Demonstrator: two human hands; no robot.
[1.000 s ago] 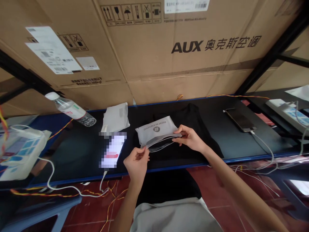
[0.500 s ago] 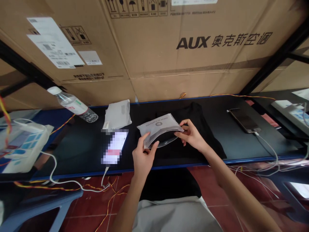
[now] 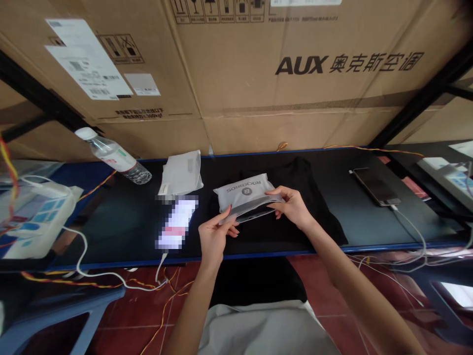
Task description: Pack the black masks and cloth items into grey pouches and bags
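Pouch (image 3: pixel 242 191) over the black cloth (image 3: pixel 318 212), lifted but its mouth not yet fully closed — left hand (image 3: pixel 216 237) and right hand (image 3: pixel 293 207) each pinching an end, thumbs against fingers

Milky plastic pouch (image 3: pixel 242 191) over matt black cloth (image 3: pixel 301 177)
The pouch looks thin and frosted, as does the second pouch (image 3: pixel 182 172); the cloth looks soft and creased. The desk (image 3: pixel 362 224) is smooth with a faint sheen. The box (image 3: pixel 254 98) is matt brown cardboard with paper labels (image 3: pixel 90 66), the bottle (image 3: pixel 118 159) clear, glossy plastic, the black phone (image 3: pixel 374 185) glassy.
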